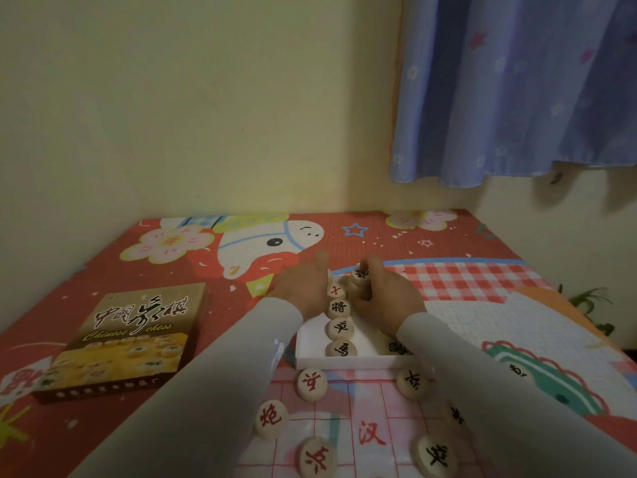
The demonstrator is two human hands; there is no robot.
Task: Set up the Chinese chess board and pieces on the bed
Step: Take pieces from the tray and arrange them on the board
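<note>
A white tray (pixel 344 363) lies on the bed and holds a row of round wooden chess pieces (pixel 340 327) with black characters. My right hand (pixel 386 298) pinches one black-marked piece (pixel 361 273) lifted over the tray's far end. My left hand (pixel 303 284) rests at the tray's far left, fingers curved by a red-marked piece (pixel 336 290); what it holds is hidden. The thin chess board (pixel 355 432) with red lines lies nearest me. Several red pieces (pixel 271 418) and black pieces (pixel 437 455) sit loose on it.
The brown Chinese chess box lid (pixel 134 339) lies flat on the left of the red cartoon bedsheet (pixel 482 305). A cream wall runs behind the bed. A blue curtain (pixel 517 88) hangs at the upper right. A green plant (pixel 589 301) stands beyond the bed's right edge.
</note>
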